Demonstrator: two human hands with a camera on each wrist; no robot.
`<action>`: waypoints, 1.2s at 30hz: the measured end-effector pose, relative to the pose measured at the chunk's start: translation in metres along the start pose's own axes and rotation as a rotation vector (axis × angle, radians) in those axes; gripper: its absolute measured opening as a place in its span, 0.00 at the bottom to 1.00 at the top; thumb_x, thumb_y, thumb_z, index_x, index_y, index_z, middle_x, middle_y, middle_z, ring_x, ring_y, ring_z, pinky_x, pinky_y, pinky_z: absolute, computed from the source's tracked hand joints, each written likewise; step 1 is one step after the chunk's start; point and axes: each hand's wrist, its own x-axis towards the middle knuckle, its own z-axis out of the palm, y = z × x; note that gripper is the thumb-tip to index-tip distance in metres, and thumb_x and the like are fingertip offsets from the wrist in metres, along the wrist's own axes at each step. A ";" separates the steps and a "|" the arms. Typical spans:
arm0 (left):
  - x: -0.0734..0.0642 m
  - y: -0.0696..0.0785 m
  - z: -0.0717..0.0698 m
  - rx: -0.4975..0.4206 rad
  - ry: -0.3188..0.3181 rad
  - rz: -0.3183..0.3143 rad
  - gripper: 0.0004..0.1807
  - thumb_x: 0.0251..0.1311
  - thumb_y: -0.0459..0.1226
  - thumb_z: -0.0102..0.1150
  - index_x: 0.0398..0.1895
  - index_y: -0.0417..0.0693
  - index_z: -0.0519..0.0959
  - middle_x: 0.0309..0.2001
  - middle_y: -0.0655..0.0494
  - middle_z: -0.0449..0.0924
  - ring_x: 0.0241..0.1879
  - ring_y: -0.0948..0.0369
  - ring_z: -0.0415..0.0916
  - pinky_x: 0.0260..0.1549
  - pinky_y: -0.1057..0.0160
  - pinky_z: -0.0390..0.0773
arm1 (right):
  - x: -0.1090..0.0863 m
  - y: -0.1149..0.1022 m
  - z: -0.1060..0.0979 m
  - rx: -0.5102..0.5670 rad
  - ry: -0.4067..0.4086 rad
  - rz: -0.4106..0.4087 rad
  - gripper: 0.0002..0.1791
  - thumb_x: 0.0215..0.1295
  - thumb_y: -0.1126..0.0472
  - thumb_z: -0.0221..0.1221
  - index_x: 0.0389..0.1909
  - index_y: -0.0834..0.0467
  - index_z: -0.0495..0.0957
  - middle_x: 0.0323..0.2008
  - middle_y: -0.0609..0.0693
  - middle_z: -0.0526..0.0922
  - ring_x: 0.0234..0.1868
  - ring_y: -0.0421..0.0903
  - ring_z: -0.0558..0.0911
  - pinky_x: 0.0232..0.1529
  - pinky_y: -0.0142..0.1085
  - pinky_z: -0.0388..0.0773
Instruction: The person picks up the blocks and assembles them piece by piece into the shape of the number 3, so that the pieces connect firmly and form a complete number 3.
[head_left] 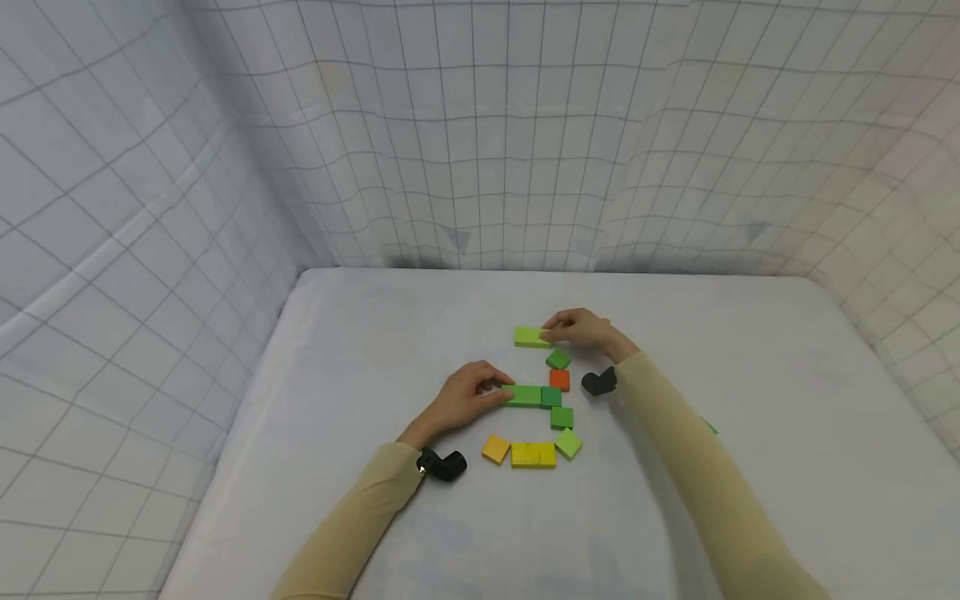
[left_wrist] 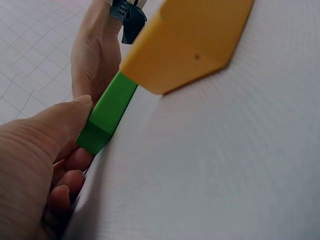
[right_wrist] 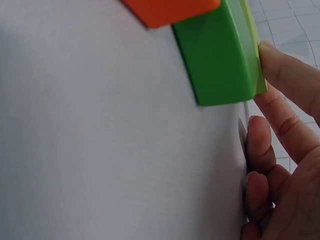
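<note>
Blocks form a figure on the white cloth in the head view. My left hand pinches the left end of a long green block, thumb and fingers on its sides; its near end face shows in the left wrist view. A dark green square block adjoins its right end. Farther back, my right hand holds the right end of a long lime block between thumb and fingers. Just below it lie a tilted green block and an orange-red block. In the right wrist view the green block partly hides the lime one.
Nearer me lie a green square block, a tilted light green block, a long yellow block and an orange block. Another green piece shows partly behind the right sleeve. Gridded white curtains surround the table.
</note>
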 end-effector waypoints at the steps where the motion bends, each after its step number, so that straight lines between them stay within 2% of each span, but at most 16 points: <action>1: 0.000 0.000 0.000 0.000 0.002 0.000 0.10 0.61 0.45 0.62 0.43 0.54 0.84 0.37 0.65 0.76 0.34 0.66 0.69 0.36 0.65 0.71 | 0.000 0.000 0.000 0.008 -0.005 0.004 0.18 0.60 0.44 0.62 0.45 0.50 0.82 0.36 0.47 0.78 0.45 0.49 0.71 0.61 0.62 0.31; 6: 0.000 0.002 -0.002 -0.003 0.012 -0.001 0.10 0.60 0.44 0.63 0.42 0.53 0.84 0.36 0.65 0.76 0.34 0.66 0.69 0.36 0.65 0.71 | -0.001 0.000 0.000 0.015 -0.020 0.009 0.18 0.59 0.42 0.63 0.43 0.48 0.83 0.36 0.46 0.80 0.46 0.48 0.71 0.62 0.61 0.30; 12: 0.000 0.002 -0.002 0.000 0.002 -0.006 0.10 0.61 0.44 0.62 0.43 0.52 0.84 0.36 0.64 0.76 0.34 0.66 0.69 0.36 0.65 0.70 | -0.003 0.001 0.000 0.015 -0.024 0.009 0.18 0.57 0.41 0.64 0.43 0.48 0.83 0.36 0.47 0.79 0.46 0.49 0.70 0.62 0.60 0.34; 24: 0.002 0.005 -0.003 -0.004 -0.005 -0.021 0.10 0.61 0.44 0.63 0.43 0.53 0.84 0.36 0.64 0.75 0.34 0.66 0.69 0.36 0.65 0.70 | -0.007 0.003 -0.002 0.047 -0.043 0.030 0.20 0.55 0.40 0.65 0.43 0.48 0.82 0.38 0.48 0.79 0.45 0.49 0.70 0.56 0.53 0.49; 36: 0.001 0.006 -0.002 -0.005 -0.010 -0.045 0.10 0.61 0.43 0.63 0.43 0.52 0.84 0.37 0.64 0.75 0.34 0.66 0.68 0.37 0.65 0.70 | -0.006 0.004 0.000 -0.009 -0.042 0.025 0.21 0.55 0.37 0.64 0.43 0.46 0.82 0.37 0.47 0.79 0.45 0.49 0.70 0.56 0.55 0.47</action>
